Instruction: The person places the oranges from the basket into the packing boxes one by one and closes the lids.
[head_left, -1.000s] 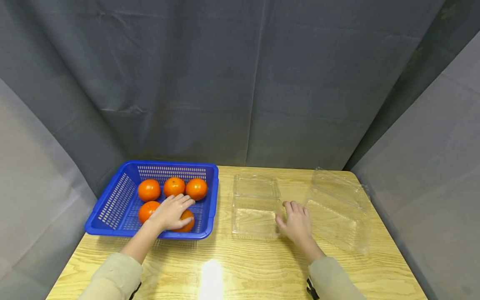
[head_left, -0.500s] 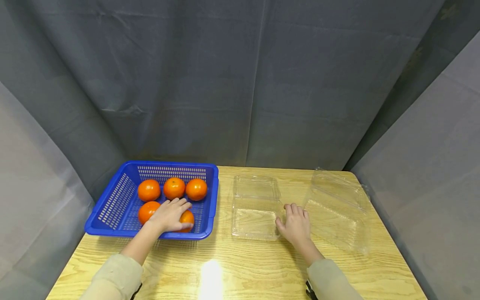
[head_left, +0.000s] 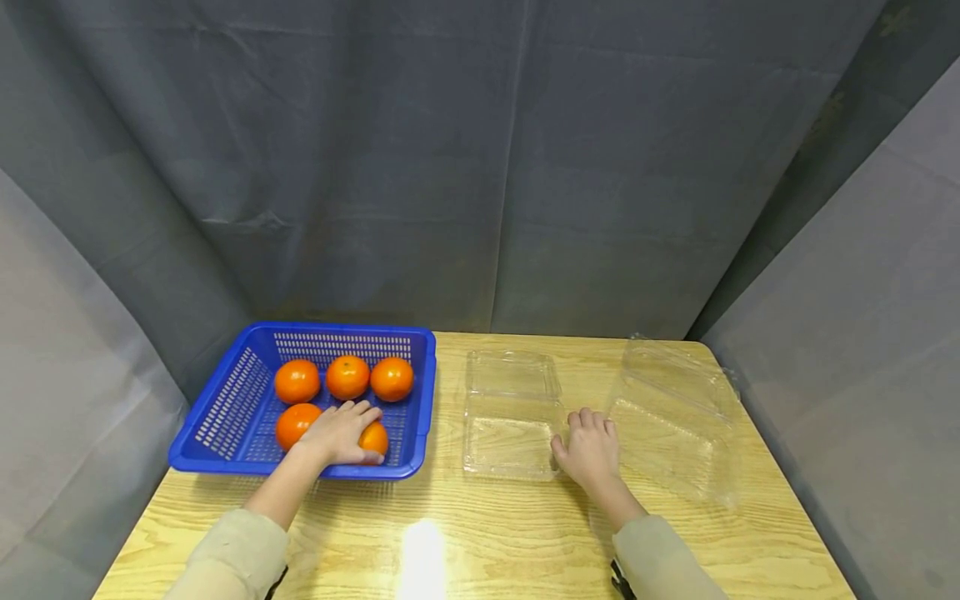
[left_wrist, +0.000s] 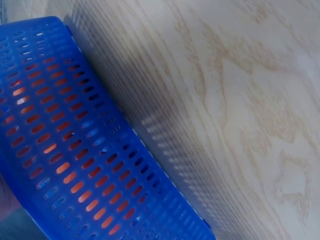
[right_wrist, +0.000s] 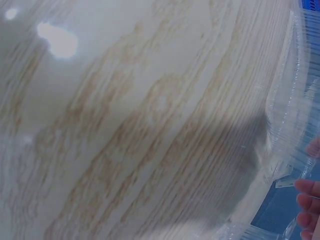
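Observation:
In the head view, my left hand [head_left: 337, 433] reaches into the blue plastic basket [head_left: 180, 454] and holds an orange [head_left: 374, 438] at the front right, fingers over its far side and thumb near its front. The hand partly covers that orange and a neighbouring one [head_left: 296, 423]. My right hand [head_left: 589, 450] lies by the right rim of an open clear plastic clamshell box [head_left: 511, 446], thumb at the rim and fingers loosely extended. In the right wrist view, fingertips [right_wrist: 307, 202] show at the frame's edge beside the clear plastic.
Three more oranges [head_left: 347, 377] sit along the basket's back. Several clear clamshell boxes [head_left: 675, 417] seem nested at the right of the wooden table [head_left: 495, 533]. Grey curtains [head_left: 390, 167] enclose the back and sides. Through the basket's slotted wall [left_wrist: 105, 150], orange fruit shows in the left wrist view.
My left hand has drawn slightly back toward me and settled lower around the front-right orange. My right hand has shifted only a little beside the box.

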